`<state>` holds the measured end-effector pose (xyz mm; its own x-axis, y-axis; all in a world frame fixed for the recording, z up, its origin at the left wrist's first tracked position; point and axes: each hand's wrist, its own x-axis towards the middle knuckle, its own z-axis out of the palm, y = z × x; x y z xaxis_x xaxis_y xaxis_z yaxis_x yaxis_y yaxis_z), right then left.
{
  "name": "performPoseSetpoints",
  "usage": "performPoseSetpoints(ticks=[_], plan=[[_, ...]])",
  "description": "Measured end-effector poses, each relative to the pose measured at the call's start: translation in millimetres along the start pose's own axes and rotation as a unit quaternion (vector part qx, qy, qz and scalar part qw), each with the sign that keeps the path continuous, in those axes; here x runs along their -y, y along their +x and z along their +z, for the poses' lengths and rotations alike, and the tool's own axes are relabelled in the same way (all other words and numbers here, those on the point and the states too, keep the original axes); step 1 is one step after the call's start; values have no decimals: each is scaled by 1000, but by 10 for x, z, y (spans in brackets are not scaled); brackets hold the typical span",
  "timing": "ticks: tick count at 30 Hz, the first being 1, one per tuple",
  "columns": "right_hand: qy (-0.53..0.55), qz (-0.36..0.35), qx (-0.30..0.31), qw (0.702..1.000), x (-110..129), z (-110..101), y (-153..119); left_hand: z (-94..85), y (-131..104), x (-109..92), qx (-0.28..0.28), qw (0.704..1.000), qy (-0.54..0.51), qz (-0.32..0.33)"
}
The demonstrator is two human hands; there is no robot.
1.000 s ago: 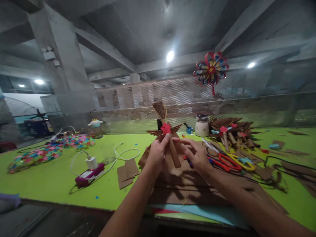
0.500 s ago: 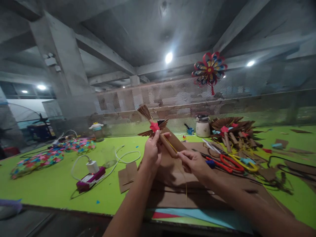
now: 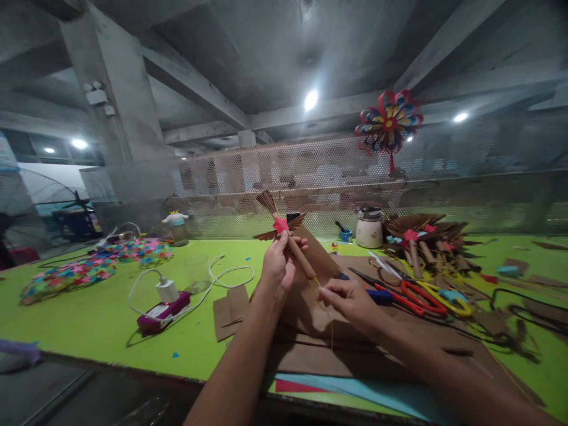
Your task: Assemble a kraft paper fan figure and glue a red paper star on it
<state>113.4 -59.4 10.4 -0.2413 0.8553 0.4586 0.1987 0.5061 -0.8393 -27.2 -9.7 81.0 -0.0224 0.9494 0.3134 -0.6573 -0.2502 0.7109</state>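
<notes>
The yellow string (image 3: 316, 282) now spans a short gap between the bare end of the brown paper tube (image 3: 300, 255) and the right hand (image 3: 350, 300), where half a second ago those fingers were up against the tube's end. The right grip is pinched, thumb against forefinger, on that string; the left hand (image 3: 276, 265) has its grip closed round the tube near the red star (image 3: 280, 225), thumb just below it. The piece is held in the air over the brown paper (image 3: 310, 358) on the green desk (image 3: 199, 349), slanting so that its pleated paper fan (image 3: 267, 202) points to 11 o'clock and its bare end to 5 o'clock. With the right fingers off the tube, the left hand seems to bear it alone, while the right one governs only the string (whether the string is fixed inside cannot be told). From the tube, red-handled scissors (image 3: 423, 299) lie towards 3 o'clock, nearest the right hand, and a pile of similar paper pieces (image 3: 415, 236) sits between 2 and 3 o'clock. Towards 8 o'clock, a purple power block (image 3: 162, 313) holds a white charger (image 3: 167, 291), well apart from both hands.
</notes>
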Motion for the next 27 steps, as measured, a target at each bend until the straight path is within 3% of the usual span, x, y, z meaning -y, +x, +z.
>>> performPoseSetpoints(ticks=[3, 5, 7, 8, 9, 11, 13, 15, 17, 22, 27], plan=[[70, 71, 31, 995, -38, 78, -19, 30, -3, 11, -9, 1000, 16, 1], [101, 113, 115, 982, -10, 65, -36, 45, -22, 24, -7, 1000, 29, -1], [55, 105, 216, 969, 60, -55, -22, 44, -53, 44, 0, 999, 42, 6], [1, 83, 231, 969, 105, -155, 3, 38, -75, 57, 5, 999, 51, 10], [-53, 53, 198, 977, 155, -276, 38, 29, -102, 72, 11, 998, 65, 11], [-119, -4, 30, 992, 260, -545, 122, 11, -171, 109, 32, 994, 105, -8], [-110, -30, -162, 980, 359, -791, 196, 5, -256, 152, 62, 986, 144, -55], [-55, -48, -263, 962, 430, -966, 247, 14, -341, 193, 99, 974, 178, -102], [8, -75, -287, 955, 456, -1059, 283, 37, -415, 228, 136, 960, 205, -132], [111, -81, -253, 958, 376, -1071, 328, 107, -537, 295, 225, 928, 227, -191], [169, -92, -268, 944, 348, -1036, 280, 141, -595, 322, 209, 933, 211, -202]])
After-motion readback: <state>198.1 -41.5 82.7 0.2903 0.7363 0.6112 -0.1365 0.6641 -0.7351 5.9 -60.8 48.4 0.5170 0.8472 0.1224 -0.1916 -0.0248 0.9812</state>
